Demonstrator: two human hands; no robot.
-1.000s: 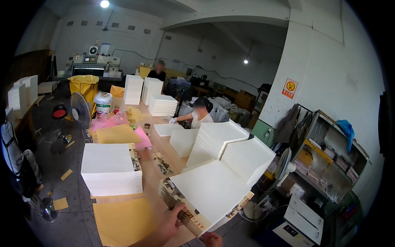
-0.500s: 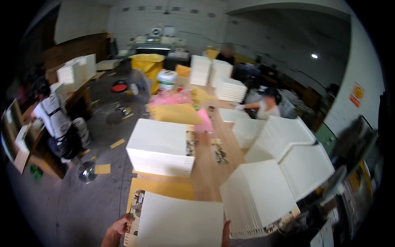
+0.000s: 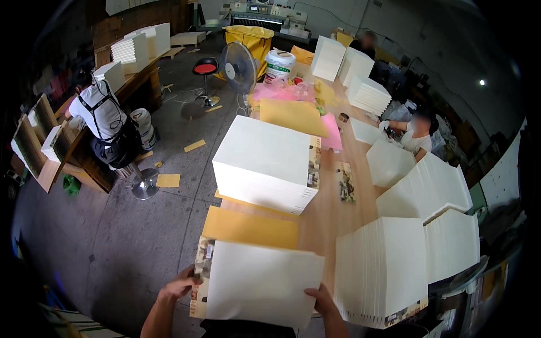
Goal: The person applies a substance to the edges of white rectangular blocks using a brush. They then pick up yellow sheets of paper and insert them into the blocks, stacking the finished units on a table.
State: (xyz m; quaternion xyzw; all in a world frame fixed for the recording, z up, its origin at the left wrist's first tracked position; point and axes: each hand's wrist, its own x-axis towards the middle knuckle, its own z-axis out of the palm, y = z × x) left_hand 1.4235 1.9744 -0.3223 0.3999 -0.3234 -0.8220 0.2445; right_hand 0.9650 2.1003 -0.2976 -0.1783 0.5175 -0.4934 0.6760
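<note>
At the near end of the table I hold a large white booklet (image 3: 264, 284) with a printed strip down its left edge. My left hand (image 3: 181, 283) grips that strip, fingers mostly hidden beneath. The right edge is pinched by my right hand (image 3: 321, 298), its thumb on top. Just beyond, partly covered by the booklet, lies a yellow-brown sheet (image 3: 251, 227). A thick stack of similar white booklets (image 3: 262, 158) stands farther along, its printed strip on the right. More booklets (image 3: 380, 265) lean fanned in a row to my right.
A wooden table (image 3: 321, 228) runs away from me, bearing a loose printed strip (image 3: 345, 183), pink plastic (image 3: 282, 93) and a white bucket (image 3: 279, 65). A fan (image 3: 238, 67) stands left of it. Co-workers sit at a left bench (image 3: 107, 112) and the table's right side (image 3: 418, 132).
The view has tilted down and turned left, so the scene sits farther right and higher in the picture. My right hand shows more fully. The booklet stays between both hands.
</note>
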